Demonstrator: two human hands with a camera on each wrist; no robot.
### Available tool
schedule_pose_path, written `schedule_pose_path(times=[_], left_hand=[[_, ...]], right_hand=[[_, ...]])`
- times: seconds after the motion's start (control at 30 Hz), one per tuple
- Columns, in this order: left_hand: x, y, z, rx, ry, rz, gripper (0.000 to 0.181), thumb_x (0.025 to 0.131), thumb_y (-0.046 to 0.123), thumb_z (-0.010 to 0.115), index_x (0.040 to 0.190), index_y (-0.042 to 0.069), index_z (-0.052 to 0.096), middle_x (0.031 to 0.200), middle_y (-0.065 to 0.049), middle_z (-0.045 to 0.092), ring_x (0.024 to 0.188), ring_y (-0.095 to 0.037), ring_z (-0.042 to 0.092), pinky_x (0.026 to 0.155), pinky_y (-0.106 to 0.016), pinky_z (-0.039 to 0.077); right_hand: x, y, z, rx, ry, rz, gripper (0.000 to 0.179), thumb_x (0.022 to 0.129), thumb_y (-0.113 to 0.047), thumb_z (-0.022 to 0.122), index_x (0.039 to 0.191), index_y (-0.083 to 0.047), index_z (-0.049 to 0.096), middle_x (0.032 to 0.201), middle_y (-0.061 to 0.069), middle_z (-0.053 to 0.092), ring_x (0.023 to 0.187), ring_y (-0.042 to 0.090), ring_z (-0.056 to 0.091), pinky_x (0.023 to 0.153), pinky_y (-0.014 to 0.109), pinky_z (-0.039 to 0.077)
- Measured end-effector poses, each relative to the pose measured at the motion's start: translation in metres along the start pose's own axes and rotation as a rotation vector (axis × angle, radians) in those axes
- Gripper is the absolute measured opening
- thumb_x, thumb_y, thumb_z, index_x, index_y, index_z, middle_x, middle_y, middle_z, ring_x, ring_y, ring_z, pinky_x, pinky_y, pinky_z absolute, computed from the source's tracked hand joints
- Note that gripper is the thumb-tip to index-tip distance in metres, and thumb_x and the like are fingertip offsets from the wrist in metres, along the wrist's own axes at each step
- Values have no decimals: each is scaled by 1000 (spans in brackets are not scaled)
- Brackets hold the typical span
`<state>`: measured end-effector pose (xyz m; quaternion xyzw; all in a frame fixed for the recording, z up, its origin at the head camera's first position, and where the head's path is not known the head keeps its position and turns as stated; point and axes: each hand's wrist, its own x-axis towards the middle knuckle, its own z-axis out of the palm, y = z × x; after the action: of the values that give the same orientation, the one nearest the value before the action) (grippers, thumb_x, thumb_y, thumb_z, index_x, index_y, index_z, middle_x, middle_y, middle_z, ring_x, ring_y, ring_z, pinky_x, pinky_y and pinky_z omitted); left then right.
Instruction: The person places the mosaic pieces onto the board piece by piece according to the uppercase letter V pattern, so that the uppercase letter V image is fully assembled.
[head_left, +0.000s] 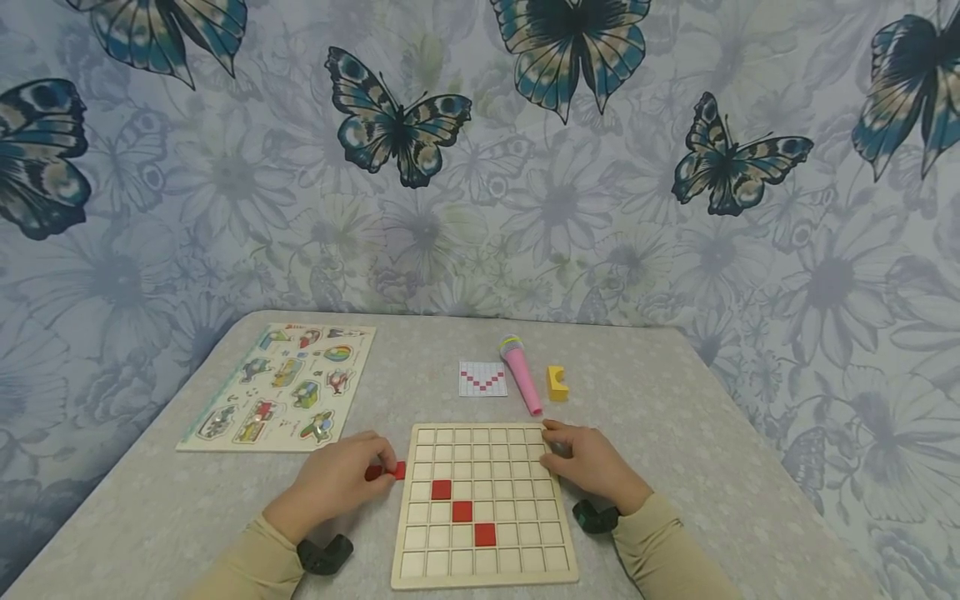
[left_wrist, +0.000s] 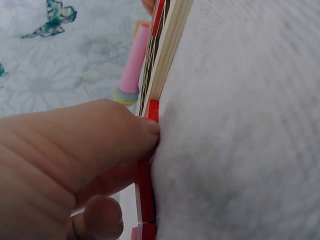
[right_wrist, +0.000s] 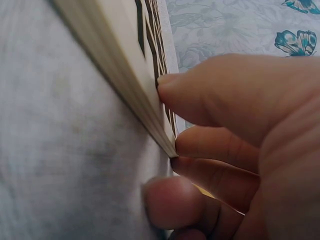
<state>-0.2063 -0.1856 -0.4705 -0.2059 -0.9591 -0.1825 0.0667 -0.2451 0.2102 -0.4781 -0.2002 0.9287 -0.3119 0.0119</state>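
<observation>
A pale wooden grid board (head_left: 516, 492) lies before me, with three red tiles (head_left: 462, 512) set in a diagonal in its cells. At the board's left edge my left hand (head_left: 337, 475) pinches a red tile (head_left: 400, 471) between thumb and fingers, low on the table. More red pieces (left_wrist: 145, 195) line up beneath that hand in the left wrist view, partly hidden by it. My right hand (head_left: 596, 465) grips the board's upper right corner; its thumb (right_wrist: 172, 87) lies on the rim and the fingers bend round the edge.
Beyond the board lie a small white pattern card (head_left: 483, 379) with a red V of squares, a pink toy microphone (head_left: 522, 379) and a yellow notched block (head_left: 557, 383). A picture puzzle board (head_left: 288, 387) lies at the left. A butterfly-patterned wall covering (head_left: 480, 250) stands behind the table.
</observation>
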Motion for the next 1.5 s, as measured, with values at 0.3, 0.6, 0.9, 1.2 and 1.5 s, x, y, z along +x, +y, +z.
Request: schedule_pose_path(times=[0.3, 0.6, 0.9, 1.2, 1.5], left_hand=[[1, 2, -1, 0, 33, -64, 21, 85, 27, 84, 82, 31, 64, 84, 17, 58, 64, 1, 45, 57, -22, 41], [4, 8, 5, -109, 62, -72, 20, 85, 30, 85, 86, 32, 65, 92, 14, 64, 67, 2, 51, 59, -22, 43], [6, 12, 16, -184, 43, 6, 20, 86, 31, 84, 87, 36, 65, 95, 20, 64, 66, 1, 45, 61, -21, 40], [6, 14, 17, -195, 31, 26, 16, 87, 33, 83, 90, 35, 67, 96, 20, 65, 62, 2, 44, 56, -21, 39], [6, 14, 19, -202, 31, 46, 13, 88, 31, 83, 95, 36, 72, 106, 20, 68, 62, 3, 45, 57, -20, 41]], right_hand=[[0, -3, 0, -6, -3, -2, 46, 94, -22, 75, 135, -4, 67, 148, 12, 59, 82, 10, 51, 76, 29, 42], [1, 0, 0, 14, -10, 9, 47, 94, -22, 75, 136, -4, 66, 148, 14, 58, 69, 9, 40, 58, 26, 34], [1, 0, 0, 27, -9, 13, 47, 94, -21, 75, 136, -2, 66, 148, 15, 58, 80, 12, 51, 56, 28, 32], [0, -2, 0, -1, 3, 11, 47, 94, -22, 75, 136, -3, 66, 148, 12, 58, 133, 27, 56, 85, 34, 43], [0, -2, -1, -7, 4, 10, 46, 94, -23, 75, 135, -3, 67, 148, 11, 59, 136, 29, 55, 87, 35, 42]])
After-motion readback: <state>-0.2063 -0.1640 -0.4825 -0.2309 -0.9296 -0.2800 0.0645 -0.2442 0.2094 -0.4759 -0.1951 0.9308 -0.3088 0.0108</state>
